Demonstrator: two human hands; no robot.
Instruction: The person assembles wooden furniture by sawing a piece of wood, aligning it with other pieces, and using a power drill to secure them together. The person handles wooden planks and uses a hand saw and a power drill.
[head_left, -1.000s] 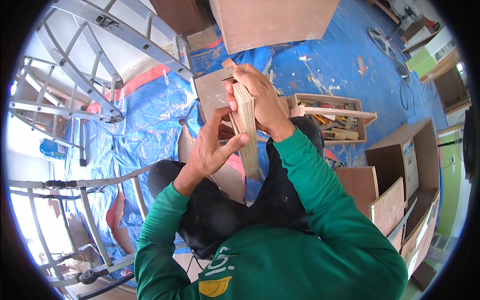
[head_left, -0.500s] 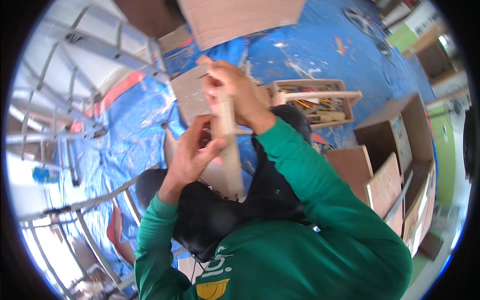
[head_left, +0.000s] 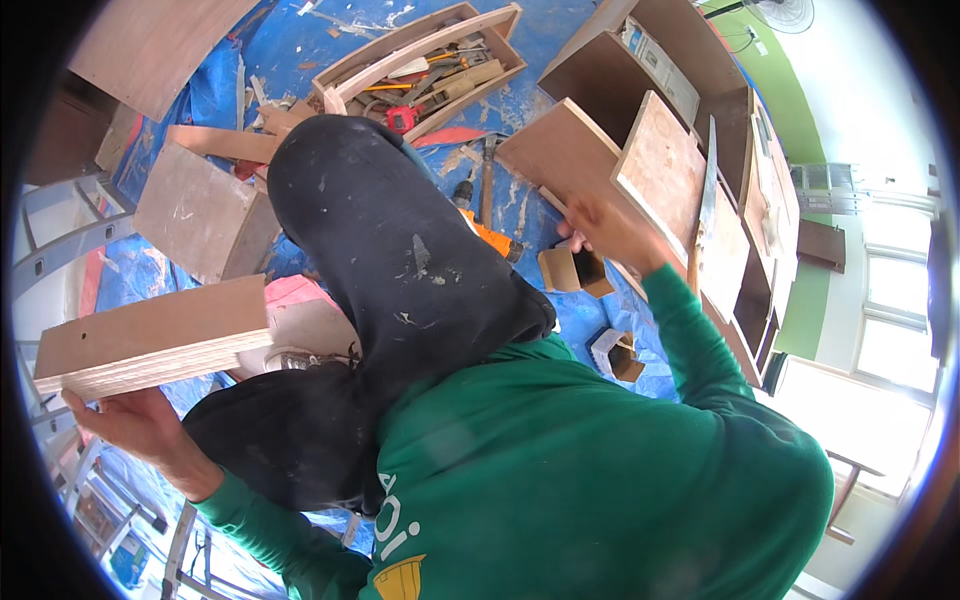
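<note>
My left hand grips a plywood piece from below at its left end. The piece has a brown face with a small dark hole and a pale layered edge; it is held out to the left beside my knee. My right hand is over on the right, just above a small open cardboard box, apart from the plywood. Motion smears its fingers, and whether anything is between them does not show. A second small open box stands nearer to me on the blue sheet.
A wooden tray of hand tools lies beyond my knee. A hammer and an orange-and-black power drill lie beside my leg. To the right are leaning boards, a handsaw and a cabinet carcass. Metal ladder rails stand left.
My right hand has let go of the plywood and moved right to the small box. My left hand has carried the piece to the left. The view has swung right.
</note>
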